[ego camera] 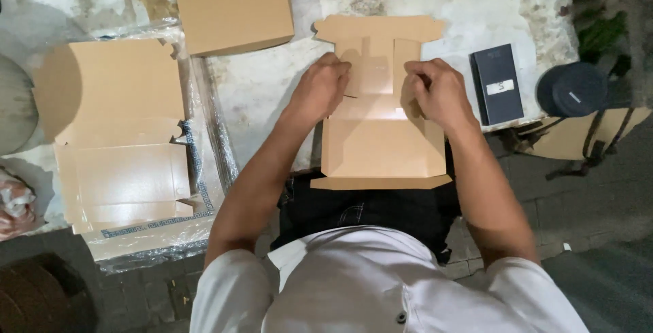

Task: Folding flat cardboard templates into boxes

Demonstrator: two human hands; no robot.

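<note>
Flat brown cardboard box blank (pixel 381 139) lay at the near edge of the pale, stained table (pixel 476 6), its near flap hanging past the edge over our lap. Its far flap was spread toward the table's middle, with two narrow side tabs raised beside the centre panel.

Our left hand (pixel 320 88) rested on the blank's left tab, fingers curled together and pressing down on the cardboard at the fold. Our right hand (pixel 439 91) sat on the right tab in the same manner, fingers bent inward and pressed to the card. Whether either thumb was tucked beneath a flap, we could not tell.

Just right of the blank a dark flat rectangular box (pixel 498 82) with a small white label lay on the table. Beyond it, at the table's right corner, stood a dark round object (pixel 571 89) with a strap hanging below.

To the far left of our hands an assembled brown carton (pixel 235 10) stood closed. Further left a stack of unfolded blanks (pixel 119 136) lay on clear plastic wrapping (pixel 204 122). Grey paving (pixel 598 224) showed below the table.
</note>
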